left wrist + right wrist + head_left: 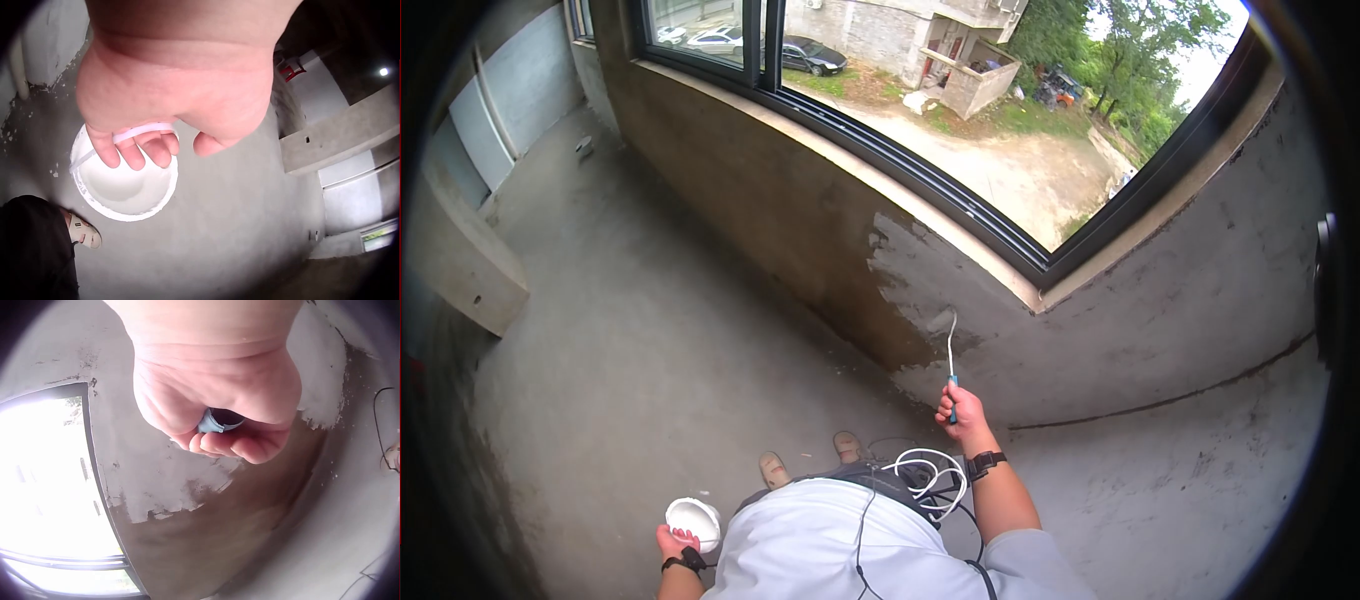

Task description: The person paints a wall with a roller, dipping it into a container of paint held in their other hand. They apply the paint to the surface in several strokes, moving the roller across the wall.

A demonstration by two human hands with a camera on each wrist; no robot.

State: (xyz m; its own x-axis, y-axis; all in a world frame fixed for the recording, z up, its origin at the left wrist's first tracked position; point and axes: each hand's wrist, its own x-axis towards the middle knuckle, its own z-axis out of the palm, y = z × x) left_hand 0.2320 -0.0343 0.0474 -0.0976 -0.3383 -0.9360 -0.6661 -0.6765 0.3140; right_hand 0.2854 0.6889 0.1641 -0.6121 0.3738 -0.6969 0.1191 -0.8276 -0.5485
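Observation:
My right hand (pixel 964 412) grips the blue handle (pixel 953 383) of a paint roller. Its thin white rod reaches up to the roller head (pixel 942 321), which lies against the wall below the window. In the right wrist view, the fingers (pixel 253 449) curl round the hollow blue handle end (pixel 211 422); the roller head is hidden there. Low on the left, my left hand (pixel 674 541) carries a white bucket (pixel 139 217) by its pale strap handle (pixel 145 130), with fingers hooked under the strap. Whitish material lies inside the bucket.
Light grey coating (pixel 905 255) covers part of the wall (pixel 800 240), meeting brown bare plaster at a ragged edge. A dark-framed window (pixel 960 205) is above. Coiled white cable (pixel 940 470) hangs at the waist. A concrete ledge (pixel 485 265) stands left on the grey floor (pixel 650 330).

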